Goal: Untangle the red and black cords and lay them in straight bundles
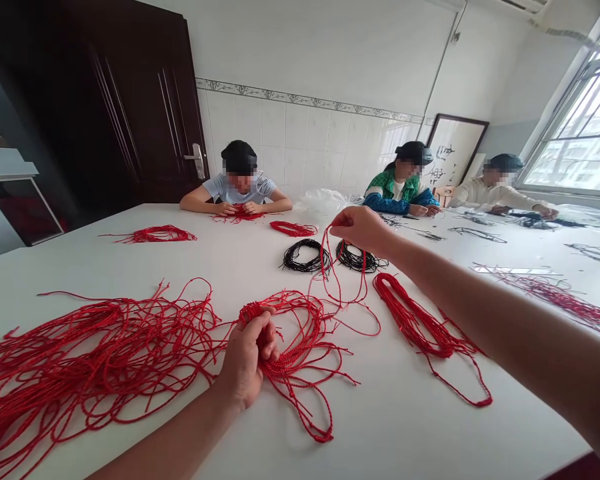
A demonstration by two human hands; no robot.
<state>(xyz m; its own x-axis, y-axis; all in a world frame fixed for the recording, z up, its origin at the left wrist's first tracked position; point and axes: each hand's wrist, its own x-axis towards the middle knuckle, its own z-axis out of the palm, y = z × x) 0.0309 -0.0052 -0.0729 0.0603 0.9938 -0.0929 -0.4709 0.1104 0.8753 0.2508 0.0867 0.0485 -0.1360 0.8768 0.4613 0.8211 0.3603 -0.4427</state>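
Left hand [245, 363], clenched on twisted red braided cord [285, 357]; right hand [361, 229], at two o'clock, pinching a thin raised loop [338, 283].

I face white tiled walls [295, 143], a dark wooden door [140, 100] to my left, and a bright barred window [575, 127] to my right

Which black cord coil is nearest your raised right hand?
The right black coil, almost directly under your right hand. The left black coil sits further away, with the hanging red cord between them.
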